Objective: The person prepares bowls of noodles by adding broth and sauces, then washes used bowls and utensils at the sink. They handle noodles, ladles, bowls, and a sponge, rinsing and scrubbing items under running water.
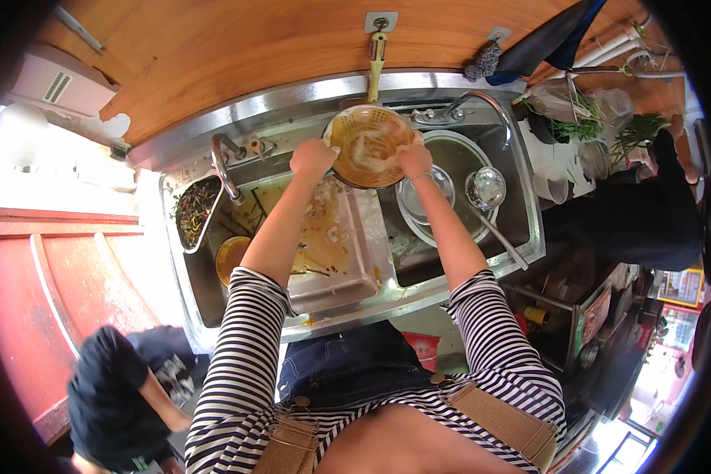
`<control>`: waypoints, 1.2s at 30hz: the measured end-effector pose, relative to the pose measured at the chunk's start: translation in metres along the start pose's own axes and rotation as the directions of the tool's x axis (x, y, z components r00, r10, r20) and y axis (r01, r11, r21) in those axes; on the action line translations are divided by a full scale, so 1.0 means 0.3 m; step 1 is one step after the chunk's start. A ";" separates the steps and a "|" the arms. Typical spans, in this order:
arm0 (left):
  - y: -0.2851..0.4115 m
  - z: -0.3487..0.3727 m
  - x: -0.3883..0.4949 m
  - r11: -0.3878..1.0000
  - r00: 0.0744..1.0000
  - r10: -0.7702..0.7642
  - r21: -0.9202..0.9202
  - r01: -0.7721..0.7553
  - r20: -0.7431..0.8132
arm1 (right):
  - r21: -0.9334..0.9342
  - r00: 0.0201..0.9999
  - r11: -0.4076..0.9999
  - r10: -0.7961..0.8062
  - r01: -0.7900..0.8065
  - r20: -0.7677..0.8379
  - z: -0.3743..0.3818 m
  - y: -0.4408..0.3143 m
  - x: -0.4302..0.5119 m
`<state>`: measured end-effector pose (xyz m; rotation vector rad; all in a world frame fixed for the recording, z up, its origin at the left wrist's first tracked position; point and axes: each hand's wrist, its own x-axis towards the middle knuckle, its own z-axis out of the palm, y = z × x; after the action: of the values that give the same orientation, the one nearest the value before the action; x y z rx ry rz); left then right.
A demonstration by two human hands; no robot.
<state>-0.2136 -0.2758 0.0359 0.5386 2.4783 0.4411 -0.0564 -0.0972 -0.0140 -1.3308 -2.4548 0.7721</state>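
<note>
My left hand (pixel 315 157) and my right hand (pixel 415 159) grip opposite sides of a round yellow-brown bowl (pixel 367 145), held above the ridge between two steel sink basins. Its surface looks streaked and wet, partly blurred. Below my left forearm, the left basin holds a rectangular steel tray (pixel 355 237) with murky brown liquid and food scraps, and another yellow bowl (pixel 232 260). In the right basin, a large round tub (pixel 450 145) of cloudy water holds a clear bowl (pixel 435 188). A steel ladle (pixel 486 188) rests across the tub with its handle over the sink's edge.
Faucets (pixel 225 169) (pixel 486 98) stand behind both basins. A strainer basket of food scraps (pixel 194 204) sits in the left corner. A brush (pixel 377 65) and a scouring pad (pixel 484 61) hang on the wall. Bagged greens (pixel 575 124) lie at right. People in dark clothes are at lower left (pixel 103 391) and right (pixel 628 213).
</note>
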 end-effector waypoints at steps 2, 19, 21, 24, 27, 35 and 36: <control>-0.009 0.008 -0.001 1.000 1.000 0.005 0.011 -0.005 -0.014 | -0.071 1.000 0.997 -0.015 0.016 0.014 0.000 -0.003 0.003; -0.855 0.271 -0.725 0.063 0.826 -0.428 -0.899 0.433 0.367 | 0.486 0.763 0.841 -0.150 -0.236 0.629 0.518 -0.281 -0.804; -0.981 0.256 -0.812 0.045 0.804 -0.486 -0.909 0.415 0.343 | 0.383 0.713 0.853 -0.512 0.355 0.478 0.650 -0.394 -0.824; -1.137 0.271 -0.871 0.052 0.735 -0.607 -0.908 0.416 0.302 | 0.168 0.482 0.744 -0.569 0.647 0.666 0.805 -0.547 -0.826; -1.248 0.286 -0.833 0.338 0.813 -0.569 -0.867 0.367 0.122 | -0.094 0.442 0.678 -0.361 0.729 0.821 0.919 -0.636 -0.809; -1.379 0.221 -0.528 0.810 0.812 -0.580 -0.153 0.566 -0.061 | -0.169 0.712 0.886 -0.221 0.433 0.667 0.827 -0.374 -0.695; -1.401 0.223 -0.505 0.831 0.841 -0.540 -0.181 0.526 -0.034 | -0.199 0.749 0.941 -0.080 0.274 0.658 0.791 -0.331 -0.677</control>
<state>-0.1764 -0.6969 -0.1237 -0.2552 2.4993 0.4364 -0.1194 -0.3894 -0.1486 -0.9802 -3.2924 0.9807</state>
